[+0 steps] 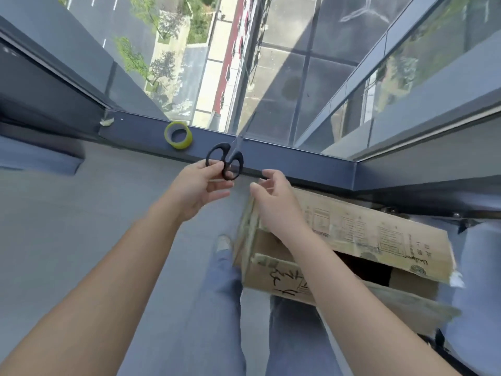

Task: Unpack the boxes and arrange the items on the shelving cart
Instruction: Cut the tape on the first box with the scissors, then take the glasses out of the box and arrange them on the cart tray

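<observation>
head view, looking down by a big window: left hand holds black-handled scissors up in front of the window ledge, grip grasping the handle loops with fingertips pinching at the lower rims, blades pointing up and away toward the glass, blades thin and blurred. right hand just beside it, grip released, fingers loosely curled and holding nothing, hovering over the near left corner of the cardboard box. the box sits on the floor to the right of the person's legs, tight against the wall under the ledge; top flaps partly open, one long flap with printed diagrams and text lying across the top, a dark gap showing the inside, contents too dark to tell. handwritten black marks on the near flap, old tape residue along the flap edges. roll of yellow-green tape lies on the ledge left of the scissors, apart from them. small crumpled scrap at the far left end of the ledge by the frame. person's blue jeans and one shoe visible below, shoe right beside the box's left side. outside through the glass: street, trees, roof surfaces far below.
</observation>
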Demonstrator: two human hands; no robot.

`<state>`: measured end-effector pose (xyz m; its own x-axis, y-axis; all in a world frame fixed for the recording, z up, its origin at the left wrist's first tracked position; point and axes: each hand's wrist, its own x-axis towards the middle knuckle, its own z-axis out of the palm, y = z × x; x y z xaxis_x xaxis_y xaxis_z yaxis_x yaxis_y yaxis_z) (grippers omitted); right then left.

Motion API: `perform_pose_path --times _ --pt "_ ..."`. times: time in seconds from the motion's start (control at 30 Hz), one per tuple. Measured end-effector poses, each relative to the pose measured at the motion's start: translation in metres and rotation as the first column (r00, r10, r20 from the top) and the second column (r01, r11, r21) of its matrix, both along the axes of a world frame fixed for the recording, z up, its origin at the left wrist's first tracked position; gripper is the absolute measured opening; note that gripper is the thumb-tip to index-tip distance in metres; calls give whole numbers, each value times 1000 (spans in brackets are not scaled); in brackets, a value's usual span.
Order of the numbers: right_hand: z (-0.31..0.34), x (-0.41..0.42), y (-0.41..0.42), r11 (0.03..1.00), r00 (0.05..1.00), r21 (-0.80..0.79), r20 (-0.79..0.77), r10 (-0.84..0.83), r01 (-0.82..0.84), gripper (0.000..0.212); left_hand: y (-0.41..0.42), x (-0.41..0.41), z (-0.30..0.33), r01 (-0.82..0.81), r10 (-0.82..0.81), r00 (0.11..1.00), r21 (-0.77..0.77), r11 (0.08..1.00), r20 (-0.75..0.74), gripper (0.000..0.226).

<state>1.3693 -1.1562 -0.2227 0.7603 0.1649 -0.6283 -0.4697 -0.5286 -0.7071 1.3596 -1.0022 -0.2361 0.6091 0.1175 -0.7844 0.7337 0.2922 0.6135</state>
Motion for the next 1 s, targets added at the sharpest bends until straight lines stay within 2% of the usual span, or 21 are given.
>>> perform_pose_path --times 0.1,0.17,0.27,0.43,0.57,0.7,0.8,0.87,0.9,0.93,1.0 --pt "-28 9 36 971 980 -179 87 178 -160 30 67 13 -52 32 -26 991 45 998 -131 18" --pt "-50 20 57 917 948 -287 73 311 -279 30 94 21 -95 60 -48 974 49 997 -220 17" --pt "-90 51 90 803 872 -373 -32 489 -464 31 111 34 -160 40 -29 952 32 999 -304 15" --pt "-175 101 125 593 723 -440 -231 651 -674 32 106 58 -249 22 -3 944 52 998 -331 13" --pt "-255 117 144 471 642 -471 -317 698 -746 36 112 76 -325 37 -21 934 37 999 -357 23" --pt "-311 117 153 397 572 -456 -356 739 -797 37 114 90 -385 -15 34 920 51 999 -391 17" --pt "-336 117 151 380 550 -442 -366 751 -812 38 111 104 -413 -122 165 917 139 983 -362 12" --pt "-343 118 147 381 553 -445 -367 748 -810 39 108 110 -426 -212 272 900 203 956 -342 22" --pt "-344 120 145 385 560 -449 -369 742 -806 39 105 112 -427 -247 304 900 211 946 -313 13" --pt "-344 121 143 389 566 -451 -371 737 -803 40 103 113 -427 -269 323 899 210 940 -295 5" --pt "-339 124 140 391 570 -456 -373 732 -800 39 99 112 -420 -218 265 931 202 955 -250 8"
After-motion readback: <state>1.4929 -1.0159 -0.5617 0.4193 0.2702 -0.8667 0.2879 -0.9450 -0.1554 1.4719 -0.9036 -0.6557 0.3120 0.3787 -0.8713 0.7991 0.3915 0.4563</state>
